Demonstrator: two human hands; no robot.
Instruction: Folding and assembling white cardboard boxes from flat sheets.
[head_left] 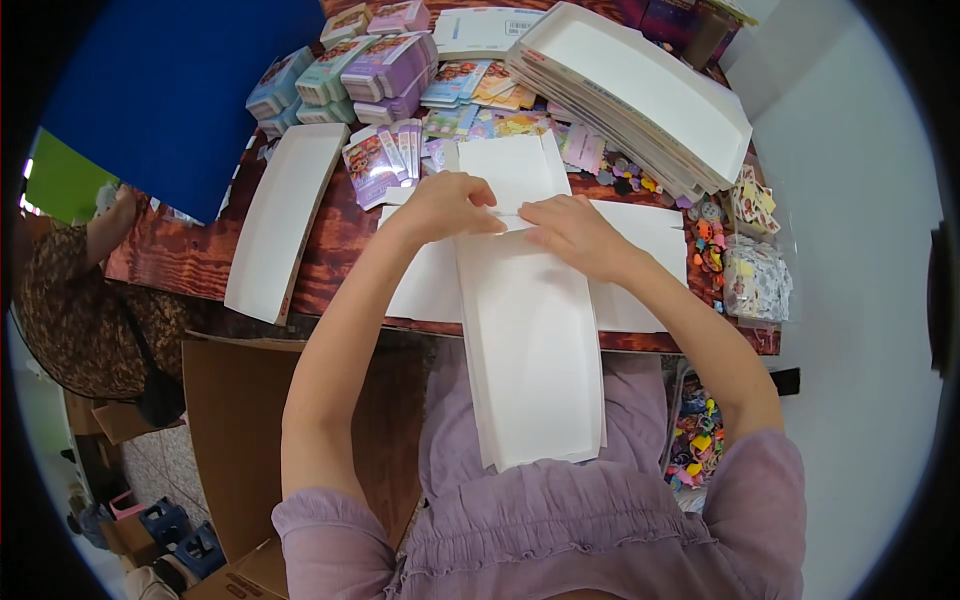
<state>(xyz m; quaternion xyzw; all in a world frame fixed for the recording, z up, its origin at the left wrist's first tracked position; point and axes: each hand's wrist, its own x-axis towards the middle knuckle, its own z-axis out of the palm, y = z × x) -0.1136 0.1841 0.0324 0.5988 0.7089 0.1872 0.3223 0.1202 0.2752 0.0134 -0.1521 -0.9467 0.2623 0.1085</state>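
Note:
A long white cardboard box (535, 350) reaches from the table's front edge down over my lap, with its sides folded up. Beyond my hands, another white section (507, 168) of it extends over the table. My left hand (455, 207) grips the folded edge across the middle, thumb and fingers bent together. Close beside it, my right hand (575, 235) holds the same edge, fingers curled over it and thumb below. White card (645, 262) lies flat underneath, showing on both sides. The fingertips partly hide the fold.
Stacked white trays (640, 85) stand at the far right, and one shallow tray (285, 220) lies at left. Wrapped card packs (385, 65) are piled at the back. A clear bin (757, 280) holds small pieces. A brown carton (245, 430) stands below; another person's arm (110, 225) shows at left.

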